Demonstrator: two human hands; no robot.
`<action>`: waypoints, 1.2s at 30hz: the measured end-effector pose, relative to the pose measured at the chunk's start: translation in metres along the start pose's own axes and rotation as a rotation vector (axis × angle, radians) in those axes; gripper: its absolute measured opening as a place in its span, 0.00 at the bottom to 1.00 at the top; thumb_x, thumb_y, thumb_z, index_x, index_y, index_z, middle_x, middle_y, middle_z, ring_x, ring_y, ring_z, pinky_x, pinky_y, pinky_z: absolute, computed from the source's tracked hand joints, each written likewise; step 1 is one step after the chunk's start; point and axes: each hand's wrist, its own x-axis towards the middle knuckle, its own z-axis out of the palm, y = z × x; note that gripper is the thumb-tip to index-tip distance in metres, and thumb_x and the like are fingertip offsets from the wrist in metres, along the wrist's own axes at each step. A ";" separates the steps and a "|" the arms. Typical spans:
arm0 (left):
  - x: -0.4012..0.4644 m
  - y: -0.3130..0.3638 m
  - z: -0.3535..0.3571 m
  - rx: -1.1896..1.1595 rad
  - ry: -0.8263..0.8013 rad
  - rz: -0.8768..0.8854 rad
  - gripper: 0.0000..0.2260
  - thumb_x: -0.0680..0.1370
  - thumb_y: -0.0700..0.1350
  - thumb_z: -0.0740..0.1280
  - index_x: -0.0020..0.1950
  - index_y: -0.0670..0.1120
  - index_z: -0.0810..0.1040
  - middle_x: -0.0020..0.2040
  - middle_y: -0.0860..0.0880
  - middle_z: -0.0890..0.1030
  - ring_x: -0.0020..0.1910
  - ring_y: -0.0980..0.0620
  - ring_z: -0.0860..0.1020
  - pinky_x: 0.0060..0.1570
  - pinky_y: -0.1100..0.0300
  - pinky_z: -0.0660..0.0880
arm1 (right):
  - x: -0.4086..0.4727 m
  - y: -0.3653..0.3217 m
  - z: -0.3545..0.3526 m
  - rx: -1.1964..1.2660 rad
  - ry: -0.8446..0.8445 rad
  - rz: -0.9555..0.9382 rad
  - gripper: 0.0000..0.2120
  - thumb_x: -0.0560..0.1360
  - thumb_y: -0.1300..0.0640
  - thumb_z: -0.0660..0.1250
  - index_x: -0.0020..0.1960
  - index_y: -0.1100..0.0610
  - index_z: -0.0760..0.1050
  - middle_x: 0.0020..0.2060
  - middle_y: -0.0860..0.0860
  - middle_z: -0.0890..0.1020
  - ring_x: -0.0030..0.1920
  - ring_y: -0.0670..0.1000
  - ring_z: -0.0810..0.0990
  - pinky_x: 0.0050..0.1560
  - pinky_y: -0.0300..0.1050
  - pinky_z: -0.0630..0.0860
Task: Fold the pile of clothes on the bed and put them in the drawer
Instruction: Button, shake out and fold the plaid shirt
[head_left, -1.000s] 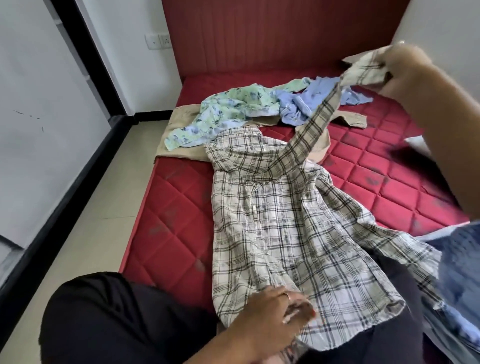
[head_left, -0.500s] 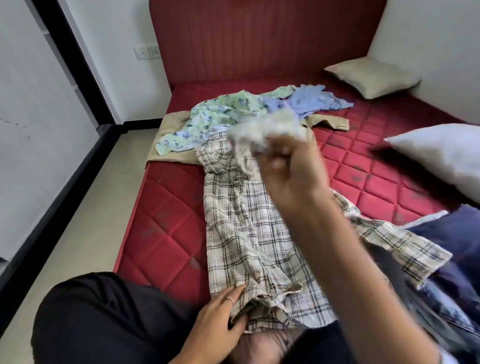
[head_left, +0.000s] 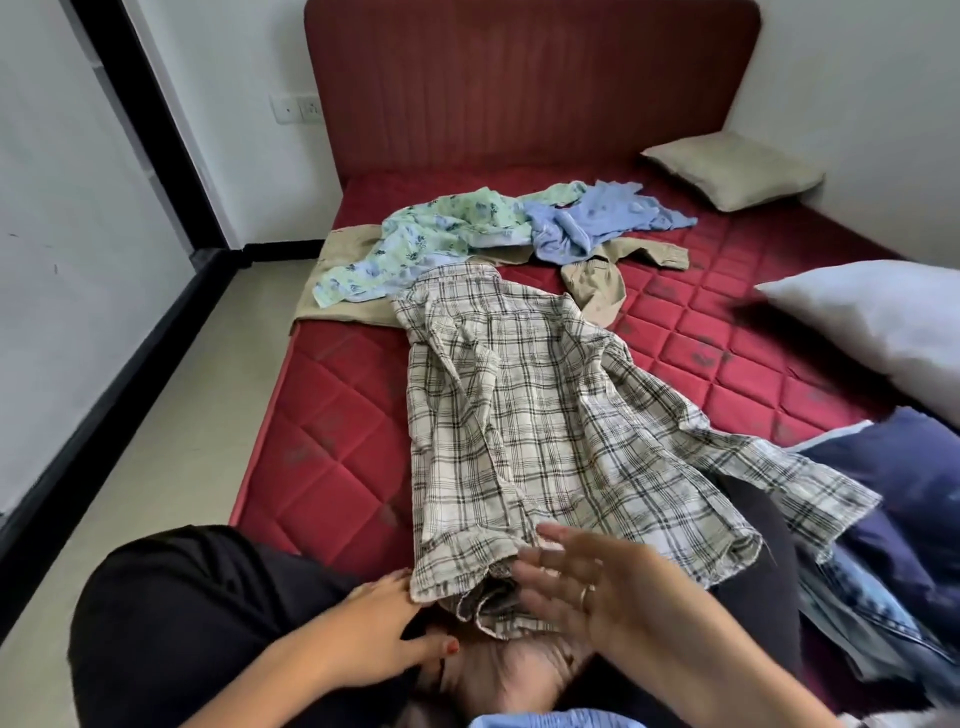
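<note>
A cream-and-black plaid shirt lies lengthwise on the red quilted mattress, its left side folded in and its hem over my lap. My left hand lies beside the shirt's lower left corner, fingertips touching the hem. My right hand hovers with fingers spread over the hem, holding nothing. Behind the shirt lie a green floral garment, a light blue one and a beige one.
A beige pillow rests by the red headboard. A white pillow lies at the right, with dark blue and denim clothes beside my right leg. The floor and a white wall run along the bed's left.
My right hand carried the shirt's sleeve from high at the right across the shirt, let it go, and came down near the hem. My left hand released the hem and now touches its corner.
</note>
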 end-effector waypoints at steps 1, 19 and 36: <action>-0.001 0.001 -0.006 0.041 -0.034 -0.009 0.40 0.60 0.81 0.41 0.72 0.72 0.46 0.77 0.62 0.55 0.76 0.58 0.54 0.74 0.55 0.57 | 0.005 -0.006 -0.003 -0.017 0.027 -0.039 0.13 0.72 0.66 0.63 0.56 0.68 0.74 0.52 0.65 0.80 0.51 0.61 0.80 0.52 0.53 0.79; 0.048 0.015 -0.055 -0.308 0.044 -0.334 0.23 0.81 0.59 0.56 0.74 0.52 0.65 0.70 0.47 0.72 0.65 0.49 0.73 0.62 0.57 0.69 | 0.174 0.001 -0.012 -1.258 0.258 -0.062 0.18 0.75 0.64 0.66 0.65 0.65 0.70 0.50 0.56 0.79 0.40 0.47 0.77 0.32 0.34 0.72; 0.057 0.018 -0.041 -0.642 0.087 -0.386 0.26 0.81 0.61 0.53 0.77 0.54 0.58 0.75 0.51 0.64 0.74 0.51 0.63 0.67 0.59 0.62 | 0.181 0.001 0.004 -1.465 0.259 -0.379 0.13 0.78 0.56 0.65 0.36 0.56 0.71 0.32 0.49 0.77 0.31 0.47 0.76 0.38 0.44 0.79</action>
